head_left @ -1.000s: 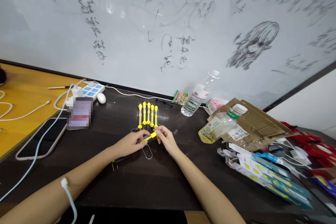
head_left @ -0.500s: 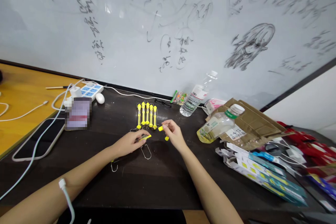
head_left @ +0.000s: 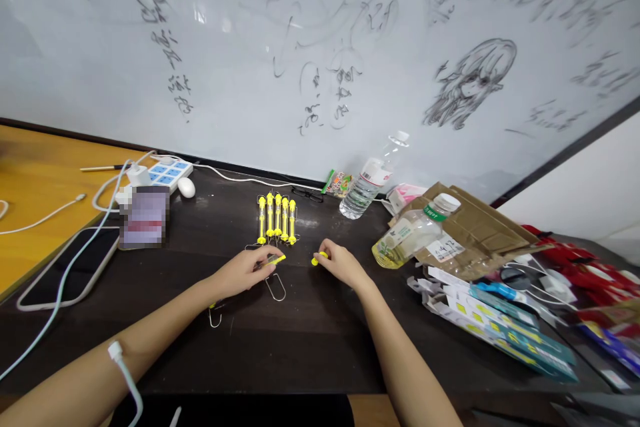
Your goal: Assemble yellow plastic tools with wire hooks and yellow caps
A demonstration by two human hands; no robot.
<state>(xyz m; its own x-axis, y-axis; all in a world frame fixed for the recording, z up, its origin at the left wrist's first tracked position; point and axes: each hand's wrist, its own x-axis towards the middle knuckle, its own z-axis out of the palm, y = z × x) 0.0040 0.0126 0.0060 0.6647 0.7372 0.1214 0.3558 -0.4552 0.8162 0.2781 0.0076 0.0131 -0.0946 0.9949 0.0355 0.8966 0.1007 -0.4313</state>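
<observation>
My left hand (head_left: 244, 271) is closed around a slim yellow piece (head_left: 278, 259) that pokes out past the fingertips; most of it is hidden. To the right, my right hand (head_left: 343, 264) pinches a small yellow cap (head_left: 319, 258) low over the dark desk. Beyond the left hand, several yellow-ended clear tubes (head_left: 277, 217) with wire loops lie side by side in a row. A bent wire loop (head_left: 276, 287) rests just below the left fingertips. Another wire hook (head_left: 215, 317) shows partly under the left forearm.
A water bottle (head_left: 367, 183) and a bottle of yellow liquid (head_left: 413, 233) stand tilted in view at the right, near a brown paper bag (head_left: 473, 260) and a torn teal box (head_left: 505, 330). Left are phones (head_left: 67, 273), a power strip (head_left: 170, 175) and cables. A whiteboard (head_left: 225, 113) rises behind.
My right hand has lowered slightly to the round yellow cap that lay on the desk, and its fingertips now close on it. The left hand keeps its hold. The view has shifted a little.
</observation>
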